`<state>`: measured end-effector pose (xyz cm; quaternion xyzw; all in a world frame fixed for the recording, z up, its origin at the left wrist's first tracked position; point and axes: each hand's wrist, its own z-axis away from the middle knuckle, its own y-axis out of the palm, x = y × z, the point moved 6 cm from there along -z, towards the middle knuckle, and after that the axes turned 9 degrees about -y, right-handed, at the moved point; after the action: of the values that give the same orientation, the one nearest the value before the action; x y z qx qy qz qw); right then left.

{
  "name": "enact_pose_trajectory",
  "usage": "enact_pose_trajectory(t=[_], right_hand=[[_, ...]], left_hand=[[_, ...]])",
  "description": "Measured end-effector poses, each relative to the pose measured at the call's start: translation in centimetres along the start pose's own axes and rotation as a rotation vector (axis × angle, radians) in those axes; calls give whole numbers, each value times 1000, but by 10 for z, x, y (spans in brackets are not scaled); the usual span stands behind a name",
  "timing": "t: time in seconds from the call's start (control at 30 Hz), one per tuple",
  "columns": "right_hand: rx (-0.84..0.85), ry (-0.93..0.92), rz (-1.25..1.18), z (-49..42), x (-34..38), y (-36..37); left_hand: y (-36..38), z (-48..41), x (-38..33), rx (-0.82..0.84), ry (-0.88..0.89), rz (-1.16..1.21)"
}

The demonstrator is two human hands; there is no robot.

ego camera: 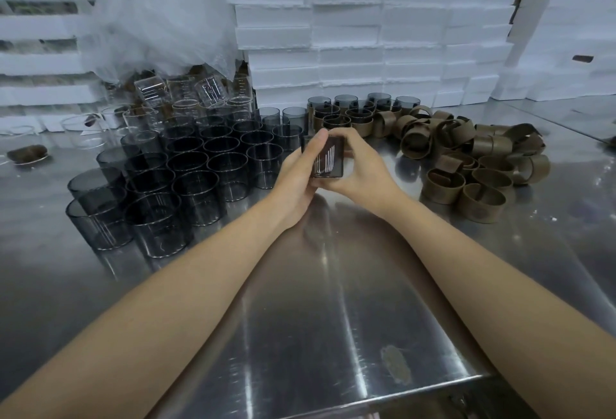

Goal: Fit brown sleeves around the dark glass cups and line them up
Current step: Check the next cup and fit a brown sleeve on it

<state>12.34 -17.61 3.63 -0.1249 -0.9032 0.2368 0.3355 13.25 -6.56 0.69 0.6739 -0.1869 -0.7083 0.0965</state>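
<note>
Forearms [200, 285] stretch across the worktop [333, 335]; left hand [296, 181] and right hand [365, 170] both clasp one dark cup [328, 160]. Hold it steady so a brown sleeve [443, 186] slides on square.

A shiny steel table [333, 302] carries upright dark glass cups [186, 165] packed in rows on the left. Brown ring-shaped sleeves [466, 158] lie heaped on the right, with sleeved dark cups [350, 111] standing farther back between the two.

The left hand [298, 180] and right hand [365, 166] are bare, as are both forearms [206, 278] along their visible length.
</note>
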Motion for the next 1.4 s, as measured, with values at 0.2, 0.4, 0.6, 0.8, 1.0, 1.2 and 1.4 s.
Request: enact_pose_trajectory(t=[0.2, 0.4, 0.6, 0.8, 1.0, 1.2, 1.4], right_hand=[[34, -9, -75, -2, 1, -1], [-23, -76, 76, -5, 7, -11], [-54, -124, 193, -5, 7, -15], [-64, 47, 114, -3, -2, -9], [-3, 264, -207, 3, -17, 3], [-88, 408, -166, 6, -27, 2], [-407, 531, 81, 8, -55, -34]], left_hand=[[1, 0, -2, 53, -2, 24], [-1, 4, -6, -88, 82, -51], [-5, 15, -21, -234, 331, -268], [-6, 14, -24, -291, 418, -417], [4, 8, -11, -82, 254, -526], [13, 10, -9, -37, 323, -633], [4, 6, -4, -134, 206, -424]])
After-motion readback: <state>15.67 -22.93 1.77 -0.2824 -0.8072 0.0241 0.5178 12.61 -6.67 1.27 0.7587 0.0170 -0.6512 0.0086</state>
